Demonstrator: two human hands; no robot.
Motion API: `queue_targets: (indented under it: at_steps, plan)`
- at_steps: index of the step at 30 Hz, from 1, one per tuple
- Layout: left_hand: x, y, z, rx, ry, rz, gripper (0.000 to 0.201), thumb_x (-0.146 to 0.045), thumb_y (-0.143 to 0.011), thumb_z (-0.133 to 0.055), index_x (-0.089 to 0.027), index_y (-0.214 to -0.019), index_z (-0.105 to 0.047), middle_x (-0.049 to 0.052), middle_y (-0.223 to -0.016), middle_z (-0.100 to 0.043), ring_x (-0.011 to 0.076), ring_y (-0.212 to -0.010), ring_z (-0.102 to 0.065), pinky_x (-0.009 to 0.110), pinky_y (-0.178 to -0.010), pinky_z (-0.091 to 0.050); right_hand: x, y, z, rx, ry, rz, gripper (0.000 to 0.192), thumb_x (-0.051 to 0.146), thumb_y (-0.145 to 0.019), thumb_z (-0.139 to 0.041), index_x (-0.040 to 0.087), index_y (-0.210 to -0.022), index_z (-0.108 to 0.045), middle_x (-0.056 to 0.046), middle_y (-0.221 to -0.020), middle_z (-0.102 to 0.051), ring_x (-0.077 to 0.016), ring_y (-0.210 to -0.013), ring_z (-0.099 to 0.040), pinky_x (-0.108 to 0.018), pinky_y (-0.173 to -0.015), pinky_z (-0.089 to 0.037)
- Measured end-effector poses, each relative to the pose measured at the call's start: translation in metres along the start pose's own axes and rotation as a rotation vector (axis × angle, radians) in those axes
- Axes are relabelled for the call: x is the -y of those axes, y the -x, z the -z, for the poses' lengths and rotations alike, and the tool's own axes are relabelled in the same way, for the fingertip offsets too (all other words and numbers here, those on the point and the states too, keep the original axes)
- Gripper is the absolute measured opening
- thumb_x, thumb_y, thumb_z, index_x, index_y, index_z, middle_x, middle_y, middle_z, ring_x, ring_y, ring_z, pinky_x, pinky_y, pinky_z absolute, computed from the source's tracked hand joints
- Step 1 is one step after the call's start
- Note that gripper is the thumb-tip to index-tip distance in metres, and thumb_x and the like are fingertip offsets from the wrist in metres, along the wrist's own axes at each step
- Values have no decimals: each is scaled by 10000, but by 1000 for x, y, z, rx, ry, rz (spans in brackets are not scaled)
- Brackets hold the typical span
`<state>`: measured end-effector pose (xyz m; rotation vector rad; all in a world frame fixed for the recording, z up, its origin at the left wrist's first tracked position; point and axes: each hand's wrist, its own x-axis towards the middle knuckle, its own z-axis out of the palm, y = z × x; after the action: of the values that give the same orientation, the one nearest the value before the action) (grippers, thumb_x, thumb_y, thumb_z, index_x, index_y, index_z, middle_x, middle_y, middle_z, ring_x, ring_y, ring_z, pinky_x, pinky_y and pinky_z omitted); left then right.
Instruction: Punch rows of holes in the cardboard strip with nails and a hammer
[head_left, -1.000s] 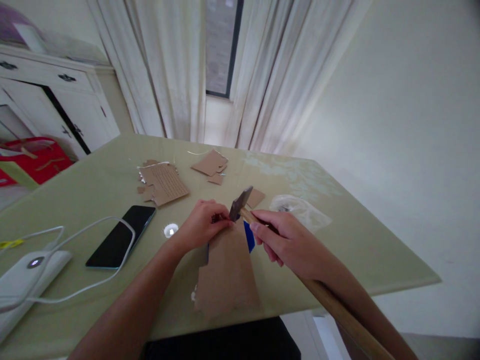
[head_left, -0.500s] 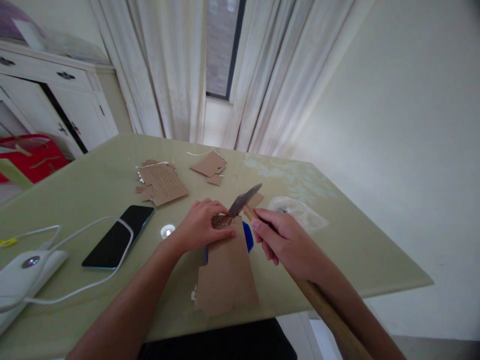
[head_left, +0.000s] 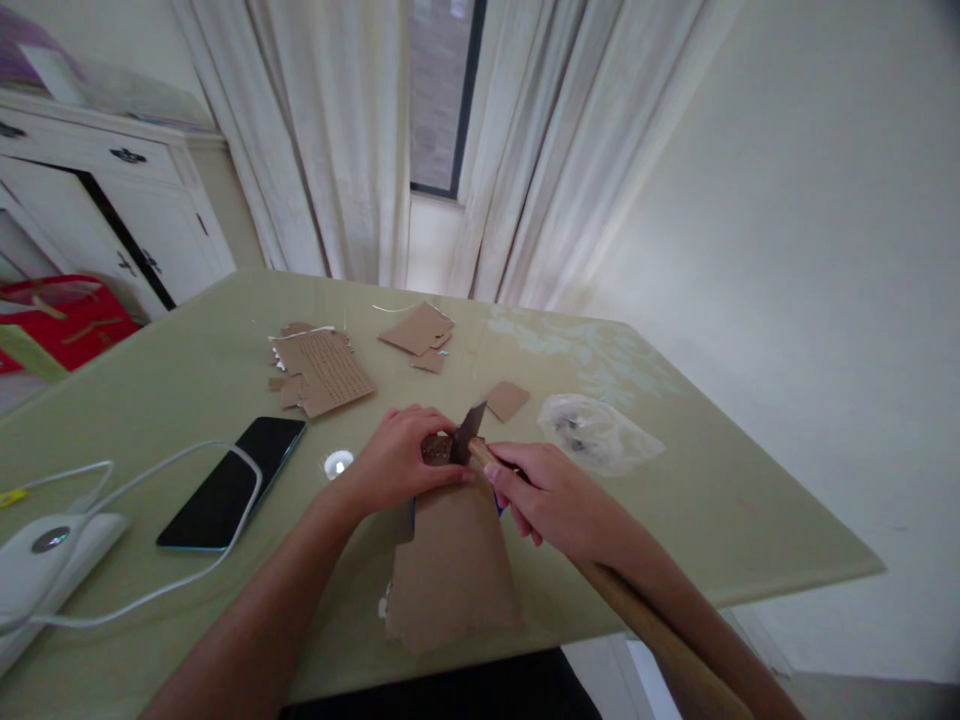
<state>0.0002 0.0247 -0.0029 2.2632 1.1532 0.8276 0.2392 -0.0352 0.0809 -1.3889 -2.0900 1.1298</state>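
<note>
A brown cardboard sheet (head_left: 451, 566) lies on the pale green table (head_left: 187, 380) right in front of me, its top end dotted with small holes. My left hand (head_left: 397, 460) presses down on that top end, fingers curled over it. My right hand (head_left: 551, 495) grips a wooden-handled hammer (head_left: 645, 620) close to its dark metal head (head_left: 466, 432), which rests low against the cardboard beside my left fingers. A blue item under the cardboard is almost hidden by my right hand.
Torn cardboard pieces (head_left: 322, 368) (head_left: 417, 328) and a small square scrap (head_left: 508, 400) lie farther back. A clear plastic bag (head_left: 598, 432) sits to the right. A black phone (head_left: 232, 482), white cable (head_left: 150, 590) and white device (head_left: 45, 550) occupy the left. White cabinet (head_left: 112, 200) and red bag (head_left: 67, 315) stand beyond.
The hammer head was raised and tilted half a second ago; now it has come down onto the cardboard's top end. My right hand moved slightly left and down. My left hand stayed in place.
</note>
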Motion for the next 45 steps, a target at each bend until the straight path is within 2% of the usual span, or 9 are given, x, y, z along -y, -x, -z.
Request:
queue_targets:
  at_steps: [6, 9, 12, 19, 25, 29, 39, 42, 45]
  plan:
    - [6, 1, 0, -73, 200, 81, 499, -633, -840, -885, -244, -1150, -836, 67, -1121, -842, 260, -986, -733, 362, -868, -531, -15, -11, 15, -141, -337, 50, 381, 445, -1091, -614, 192, -808, -644, 38, -594, -587, -94, -424, -512, -199, -398, -405]
    - [23, -1, 4, -222, 260, 234, 464, -633, -958, -710, -230, -1153, -835, 85, -1126, -853, 246, -934, -743, 348, -803, -551, -35, -33, 23, -260, -651, 84, 326, 485, -969, -763, 160, -972, -749, 13, -748, -652, -78, -429, -506, -205, -352, -370]
    - [42, -4, 8, -375, 124, 388, 384, -541, -974, -629, -219, -1038, -827, 79, -969, -848, 245, -819, -728, 352, -750, -531, -69, -61, 19, -267, -862, 50, 432, 487, -848, -855, 136, -1094, -804, 33, -707, -617, -67, -409, -460, -198, -333, -343]
    - [60, -1, -5, -121, -132, 518, 349, -572, -898, -723, -230, -856, -781, 84, -855, -800, 268, -755, -704, 359, -689, -472, -131, -82, -10, -259, -1074, -144, 491, 451, -763, -916, 134, -1122, -802, 45, -696, -601, -54, -426, -445, -161, -344, -336]
    - [76, 10, -14, -2, -171, 480, 284, -441, -781, -795, -233, -971, -760, 78, -943, -783, 289, -880, -707, 378, -775, -488, -135, -78, -14, -261, -1215, -200, 401, 403, -803, -883, 150, -1096, -779, 48, -723, -582, -47, -443, -400, -153, -349, -322]
    - [75, 10, -11, -13, -149, 518, 281, -519, -901, -688, -246, -902, -756, 74, -874, -783, 279, -832, -694, 374, -750, -497, -133, -76, -14, -260, -1242, -204, 398, 391, -828, -861, 151, -1133, -772, 47, -737, -571, -52, -448, -411, -155, -351, -323]
    - [78, 14, -15, -89, -341, 494, 133, -354, -944, -573, -260, -853, -597, 107, -915, -730, 334, -937, -669, 460, -889, -524, -125, -74, -20, -205, -1236, -199, 474, 444, -810, -896, 154, -1168, -784, 54, -713, -585, -62, -442, -436, -177, -346, -333]
    - [70, 10, -9, -187, -314, 510, 139, -375, -975, -539, -257, -913, -580, 99, -924, -734, 316, -916, -675, 444, -855, -530, -121, -73, -20, -206, -1228, -193, 509, 468, -782, -922, 153, -1157, -785, 58, -701, -589, -59, -433, -442, -178, -345, -334]
    - [53, 7, 3, -388, -182, 494, 206, -440, -1003, -564, -243, -1017, -625, 65, -946, -747, 264, -855, -688, 395, -782, -550, -115, -71, -20, -215, -1203, -193, 521, 483, -785, -922, 146, -1158, -785, 57, -698, -597, -60, -431, -452, -182, -350, -340]
